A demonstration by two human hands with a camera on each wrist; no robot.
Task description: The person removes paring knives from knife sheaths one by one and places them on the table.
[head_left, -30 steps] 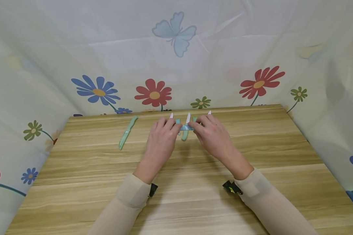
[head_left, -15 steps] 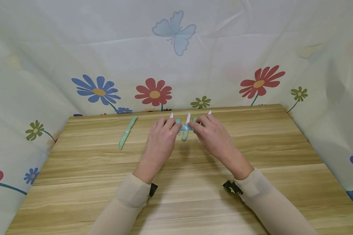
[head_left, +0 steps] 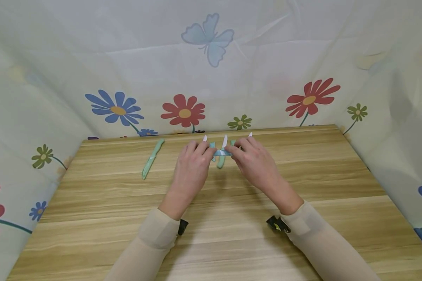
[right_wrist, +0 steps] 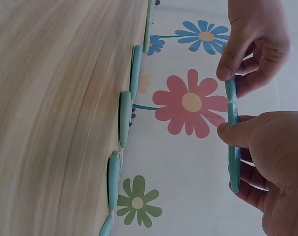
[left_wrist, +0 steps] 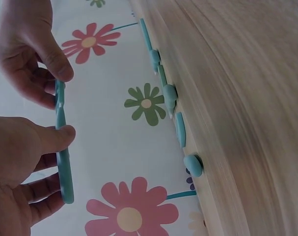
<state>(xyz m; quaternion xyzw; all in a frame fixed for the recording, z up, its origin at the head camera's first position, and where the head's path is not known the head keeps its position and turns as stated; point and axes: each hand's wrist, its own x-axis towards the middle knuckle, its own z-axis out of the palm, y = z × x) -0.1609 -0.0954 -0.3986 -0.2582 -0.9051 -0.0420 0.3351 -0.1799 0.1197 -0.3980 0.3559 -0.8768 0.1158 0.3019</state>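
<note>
Both hands hold a blue sheathed paring knife level above the table, with a pale band showing at its middle. My left hand pinches the left end between thumb and fingers. The right hand grips the opposite end the same way. In the left wrist view the knife runs along the left fingers. Behind the hands a green-handled knife lies with its pale blade bare, beside a blue sheath and a green sheath. Two more blade tips poke out past the knuckles; their handles are hidden.
A green sheathed knife lies slanted on the left of the wooden table. A white curtain with printed flowers hangs along the back edge and both sides.
</note>
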